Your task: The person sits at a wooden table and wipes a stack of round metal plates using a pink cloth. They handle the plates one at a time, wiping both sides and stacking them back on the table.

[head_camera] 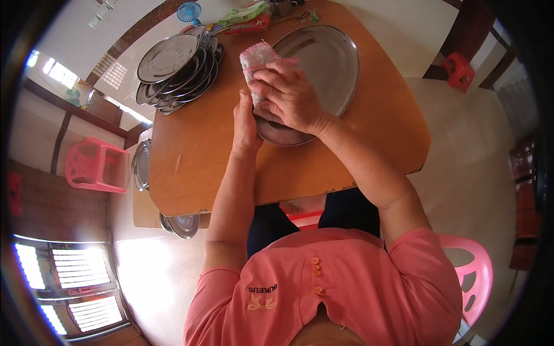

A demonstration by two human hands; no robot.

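A large oval metal tray lies before me on the wooden table. My left hand grips its near left edge; the thumb points up and the other fingers are mostly hidden. In my right hand is a white cloth with pink edging, folded and pressed against the left part of the tray. The hand and cloth cover much of that side. Left of my hands stands an uneven stack of oval metal trays, with several dark rims showing beneath the top one.
Along the far side of the wooden table are a green packet, a red packet, a metal cup and a small blue fan. More metal trays rest lower, past the left edge. A pink plastic chair stands left.
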